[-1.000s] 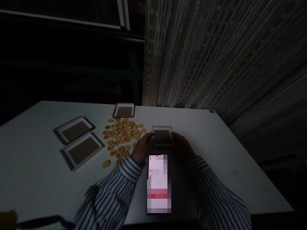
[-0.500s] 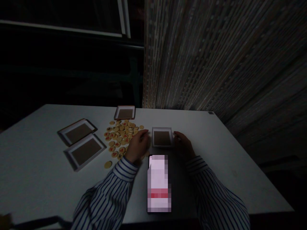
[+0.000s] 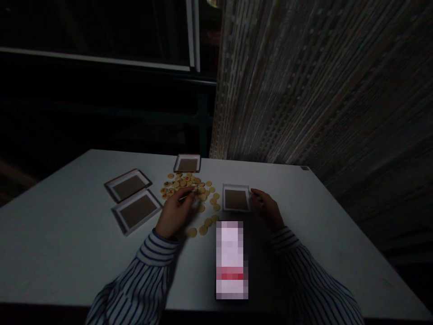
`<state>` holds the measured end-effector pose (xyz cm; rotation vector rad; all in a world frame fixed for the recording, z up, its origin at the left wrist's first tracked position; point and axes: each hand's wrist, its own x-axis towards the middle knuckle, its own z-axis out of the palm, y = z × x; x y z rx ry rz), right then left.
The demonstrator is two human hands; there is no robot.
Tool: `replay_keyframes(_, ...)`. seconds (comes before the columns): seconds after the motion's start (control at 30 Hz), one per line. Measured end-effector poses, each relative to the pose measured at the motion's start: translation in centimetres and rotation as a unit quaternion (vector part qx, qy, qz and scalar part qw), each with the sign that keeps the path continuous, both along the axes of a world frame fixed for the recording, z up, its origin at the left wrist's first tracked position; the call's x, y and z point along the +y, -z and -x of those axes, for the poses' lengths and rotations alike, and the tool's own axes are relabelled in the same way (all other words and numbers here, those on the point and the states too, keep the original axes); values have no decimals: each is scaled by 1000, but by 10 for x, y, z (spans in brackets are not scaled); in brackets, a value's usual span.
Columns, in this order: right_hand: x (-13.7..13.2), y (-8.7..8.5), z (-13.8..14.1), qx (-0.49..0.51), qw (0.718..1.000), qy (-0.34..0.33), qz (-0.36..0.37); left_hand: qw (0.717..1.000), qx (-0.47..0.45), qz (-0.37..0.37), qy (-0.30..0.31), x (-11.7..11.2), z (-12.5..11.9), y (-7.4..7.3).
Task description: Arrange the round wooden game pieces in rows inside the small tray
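A pile of round yellow game discs [image 3: 189,187] with red and dark marks lies on the white table [image 3: 67,243]. My left hand [image 3: 176,211] rests over the near part of the pile, fingers curled and fingertips among the discs; whether it holds one is hidden. My right hand [image 3: 267,208] touches the right edge of a small white-rimmed brown tray [image 3: 236,198], fingers bent against it. Both arms wear striped sleeves.
A lit phone [image 3: 232,259] lies on the table between my forearms. Two larger brown trays [image 3: 137,212] [image 3: 127,185] lie left of the pile, a small one [image 3: 187,164] behind it. A woven curtain [image 3: 321,90] hangs behind the table. The room is dark.
My left hand left the small tray's left edge and moved left onto the disc pile. My right hand stays at the tray's right edge. The camera shifted a little left.
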<state>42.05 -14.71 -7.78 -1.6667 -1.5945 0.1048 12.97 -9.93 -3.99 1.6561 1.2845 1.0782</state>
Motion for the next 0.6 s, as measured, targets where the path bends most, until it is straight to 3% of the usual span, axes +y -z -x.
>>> replay_keyframes(0.17,1,-16,12,-29,999,-29,-5,999,10,6,-36,-5,29,-1)
replay_keyframes(0.37,5,-28,29,-63,997,-51,-3,996,62,-13,-58,-8,59,10)
replay_keyframes(0.6,12,-45,41,-98,991,-94,-3,991,101,-3,-82,-13,77,17)
